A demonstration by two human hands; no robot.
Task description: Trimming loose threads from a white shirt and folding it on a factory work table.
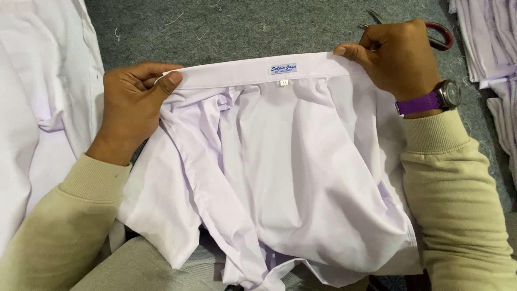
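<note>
white shirt (280, 178) collar pinched by left hand (132, 108); right hand (401, 59)

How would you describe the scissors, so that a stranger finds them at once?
Look at the grey carpet beyond the white shirt. Just behind the right hand lie the scissors, mostly hidden. Their red handle is the only red among white cloth.

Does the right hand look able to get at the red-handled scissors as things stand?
Probably yes, once it lets go: the right hand pinches the shirt collar, and the scissors lie just behind it on bare grey carpet.
</note>
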